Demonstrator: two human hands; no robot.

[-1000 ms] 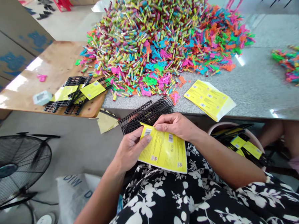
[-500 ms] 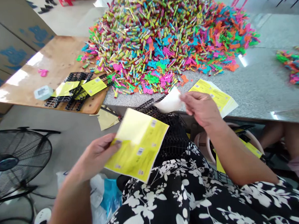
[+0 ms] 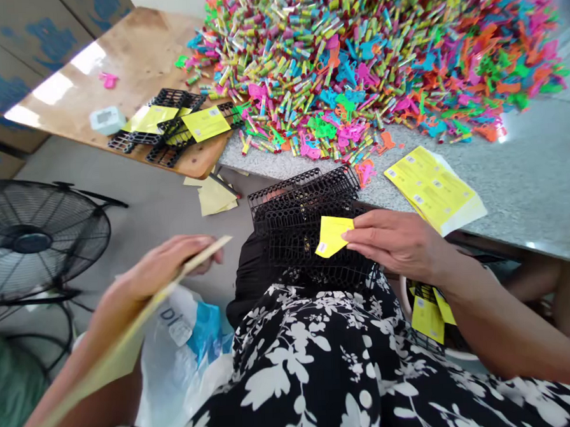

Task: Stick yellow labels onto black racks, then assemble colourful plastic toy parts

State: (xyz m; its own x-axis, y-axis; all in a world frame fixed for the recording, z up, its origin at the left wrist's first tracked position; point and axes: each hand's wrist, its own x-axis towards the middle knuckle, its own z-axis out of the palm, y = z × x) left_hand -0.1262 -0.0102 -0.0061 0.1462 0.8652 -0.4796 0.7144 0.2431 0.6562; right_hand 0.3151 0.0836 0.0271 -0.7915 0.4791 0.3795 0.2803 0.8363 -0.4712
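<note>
My right hand (image 3: 396,243) pinches a small yellow sticker (image 3: 332,235) by its right edge, above the lap. Under it, black plastic racks (image 3: 308,206) with rows of holes lie stacked on my lap against the table edge. Over to the left, my left hand (image 3: 177,260) grips a sticker sheet (image 3: 124,349), seen almost edge-on and blurred, slanting down along the forearm. On the grey stone table, right of the racks, lies a stack of yellow sticker sheets (image 3: 429,187).
A large heap of small coloured tubes and plastic toy guns (image 3: 335,70) covers the table's back. More racks with yellow stickers (image 3: 175,127) and a small white device (image 3: 107,121) sit on the wooden board (image 3: 137,49). A fan (image 3: 33,239) stands left; a bucket (image 3: 406,296) holds stickered racks at right.
The sheet in my left hand has swung left and down, from facing up to edge-on. My right hand has come lower, and its sticker now shows the yellow side.
</note>
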